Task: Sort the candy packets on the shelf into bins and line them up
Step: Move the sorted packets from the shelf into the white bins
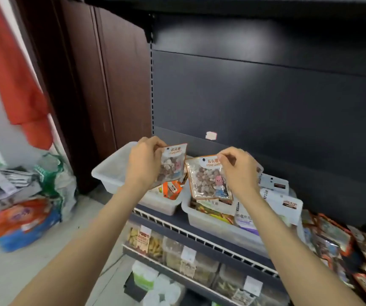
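Each hand (143, 162) (239, 171) grips a candy packet (172, 164) (208, 177).

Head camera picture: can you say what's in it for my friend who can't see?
Each hand holds up a stone candy packet: the left hand one packet, the right hand another. Below, two clear bins sit on a dark shelf.

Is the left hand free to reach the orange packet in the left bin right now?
Probably not yet. The left hand already holds a stone candy packet right above the orange packet in the left bin. The path is short, but the grip is occupied.
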